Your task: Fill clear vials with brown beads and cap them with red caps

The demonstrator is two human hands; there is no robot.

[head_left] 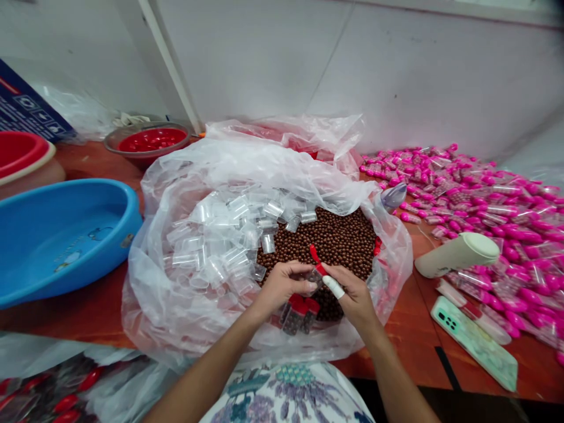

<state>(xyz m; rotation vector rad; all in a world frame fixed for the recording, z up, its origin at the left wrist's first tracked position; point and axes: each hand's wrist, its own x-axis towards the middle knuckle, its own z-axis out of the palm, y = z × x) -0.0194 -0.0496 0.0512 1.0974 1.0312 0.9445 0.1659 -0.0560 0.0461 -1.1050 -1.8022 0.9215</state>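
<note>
My left hand (pixel 282 285) and my right hand (pixel 352 294) meet over a heap of small brown balls (pixel 335 238) inside a big clear plastic bag (pixel 176 294). Together they hold a small clear vial with a red cap (pixel 318 271); the right forefinger wears a white finger cover. Under the left hand hang a few filled red-capped vials (pixel 299 314). Several empty clear vials (pixel 229 235) are piled in the left part of the bag.
A blue basin (pixel 57 235) and a red bowl (pixel 152 140) stand at the left. At the right lie a heap of pink-capped vials (pixel 484 200), a white bottle on its side (pixel 458 254) and a phone (pixel 473 341). A bag with red-capped vials (pixel 48 393) lies bottom left.
</note>
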